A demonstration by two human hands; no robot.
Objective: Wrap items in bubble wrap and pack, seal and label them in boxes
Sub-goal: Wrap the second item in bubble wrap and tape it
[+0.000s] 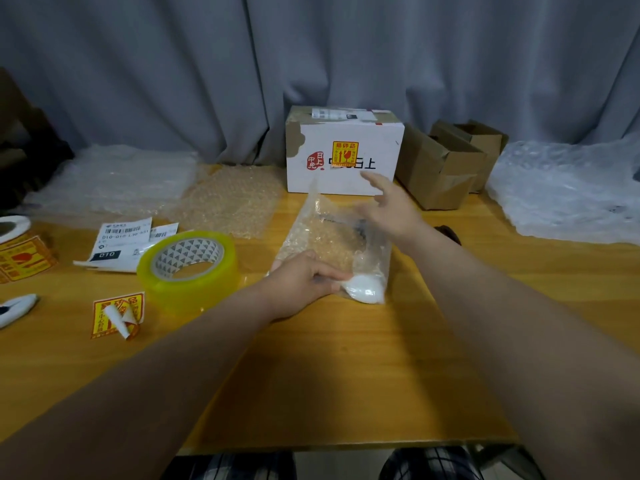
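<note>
A sheet of bubble wrap (pixel 323 233) lies on the wooden table (pixel 346 375) in front of me, its far edge lifted. At its near end sits a white item (pixel 363 289) under the wrap. My left hand (pixel 304 282) grips the near edge of the wrap beside the white item. My right hand (pixel 391 206) hovers over the far part of the wrap with fingers spread, blurred; whether it touches the wrap I cannot tell. A white box (pixel 343 157) with a yellow fragile sticker stands behind the wrap.
A roll of clear tape (pixel 188 265) sits left of the wrap. Shipping labels (pixel 121 244) and fragile stickers (pixel 117 315) lie further left. More bubble wrap (pixel 232 199) lies at the back left, brown cardboard boxes (pixel 446 164) and plastic sheeting (pixel 568 192) at the right.
</note>
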